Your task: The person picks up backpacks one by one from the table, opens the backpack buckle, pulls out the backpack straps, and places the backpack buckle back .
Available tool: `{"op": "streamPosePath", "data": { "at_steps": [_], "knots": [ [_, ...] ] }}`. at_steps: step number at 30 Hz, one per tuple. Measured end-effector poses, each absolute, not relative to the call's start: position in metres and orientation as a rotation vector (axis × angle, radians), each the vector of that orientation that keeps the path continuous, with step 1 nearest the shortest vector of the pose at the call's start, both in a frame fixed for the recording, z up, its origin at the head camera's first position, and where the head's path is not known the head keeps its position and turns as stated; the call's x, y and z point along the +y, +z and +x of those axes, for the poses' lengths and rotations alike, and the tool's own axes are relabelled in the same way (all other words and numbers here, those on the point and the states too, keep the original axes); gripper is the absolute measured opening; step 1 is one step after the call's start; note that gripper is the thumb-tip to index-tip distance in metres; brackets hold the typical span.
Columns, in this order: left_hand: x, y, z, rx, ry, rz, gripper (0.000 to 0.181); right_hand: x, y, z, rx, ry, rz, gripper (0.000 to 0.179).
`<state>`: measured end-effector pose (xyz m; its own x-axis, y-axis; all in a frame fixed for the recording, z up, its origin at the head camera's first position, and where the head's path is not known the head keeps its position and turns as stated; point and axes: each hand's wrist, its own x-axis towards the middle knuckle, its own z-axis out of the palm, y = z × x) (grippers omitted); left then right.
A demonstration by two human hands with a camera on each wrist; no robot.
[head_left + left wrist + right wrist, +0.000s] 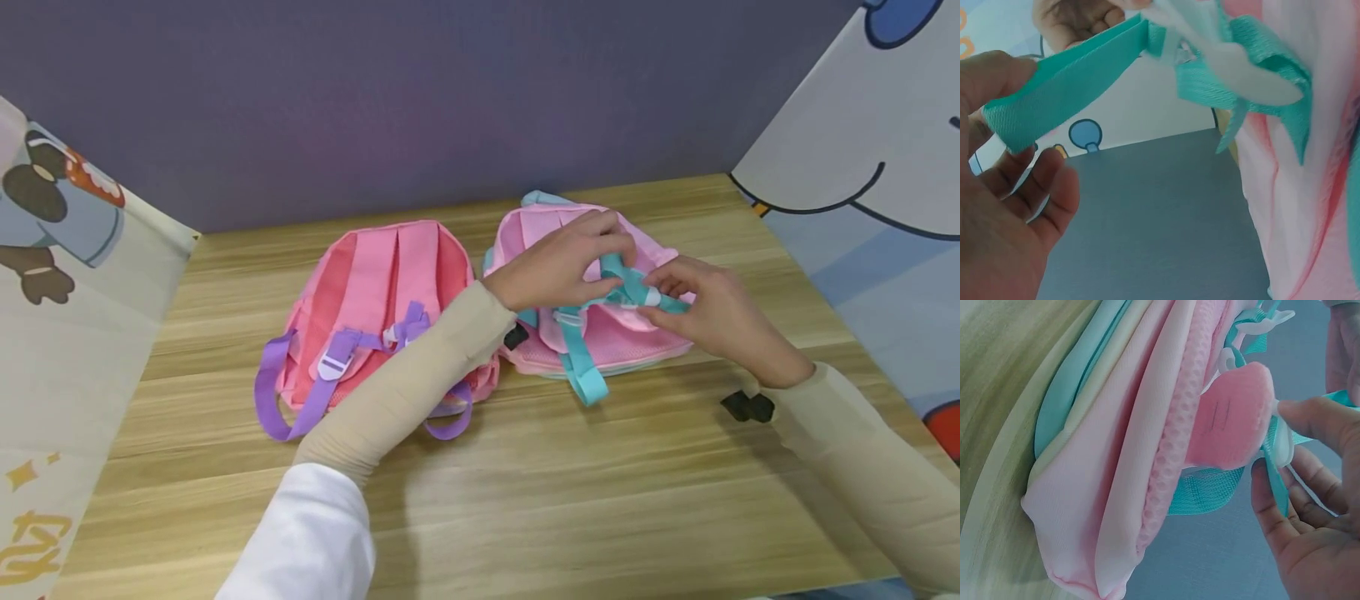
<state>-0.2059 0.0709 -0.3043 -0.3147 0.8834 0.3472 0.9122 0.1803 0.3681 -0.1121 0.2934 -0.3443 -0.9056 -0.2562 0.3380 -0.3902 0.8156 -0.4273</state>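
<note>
A light pink backpack (637,367) with teal straps lies with its straps upward on the right half of the table. The left hand (566,260) pinches a folded length of teal webbing (1069,90) between thumb and fingers. Close by on the right, the right hand (712,310) grips a white strap buckle (1285,440) and the teal webbing at it, beside the pink padded strap end (1229,415). Another teal strap (581,362) hangs from a second white slider toward the table's front.
To the left lies a coral pink backpack (371,267) with purple straps (273,392), partly covered by the left sleeve (416,375). The wooden table (585,508) meets a dark grey panel (450,108) behind, with cartoon-printed panels (847,150) at both sides.
</note>
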Motion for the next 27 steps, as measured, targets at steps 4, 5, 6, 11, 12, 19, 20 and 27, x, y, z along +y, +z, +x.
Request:
{"op": "streamPosePath", "data": {
  "at_steps": [4, 5, 6, 11, 12, 19, 20, 27],
  "knots": [
    [0.0694, -0.3020, -0.2073, -2.342, -0.828, -1.851, 0.011, 0.2937, -0.3449, -0.1114, -2.720, 0.737, 0.507, 0.034],
    [0.0688, -0.3016, -0.2076, -2.334, -0.836, -1.851, 0.010, 0.2938, -0.3450, -0.1113, -2.715, 0.738, 0.511, 0.034],
    [0.0683, -0.3015, -0.2078, -2.323, -0.850, -1.848, 0.009, 0.2939, -0.3451, -0.1112, -2.713, 0.736, 0.515, 0.033],
    [0.0661, -0.3029, -0.2091, -2.244, -0.914, -1.828, 0.007, 0.2947, -0.3458, -0.1112, -2.711, 0.728, 0.511, 0.034],
    [0.0660, -0.3033, -0.2094, -2.236, -0.917, -1.820, 0.007, 0.2950, -0.3460, -0.1113, -2.710, 0.724, 0.510, 0.034],
    [0.0671, -0.3032, -0.2110, -2.242, -0.887, -1.731, 0.006, 0.2963, -0.3469, -0.1118, -2.687, 0.736, 0.517, 0.035],
    [0.0673, -0.3027, -0.2112, -2.254, -0.886, -1.715, 0.007, 0.2962, -0.3469, -0.1118, -2.685, 0.742, 0.517, 0.035],
    [0.0665, -0.3005, -0.2121, -2.279, -0.925, -1.668, 0.011, 0.2941, -0.3442, -0.1114, -2.695, 0.777, 0.504, 0.034]
  ]
}}
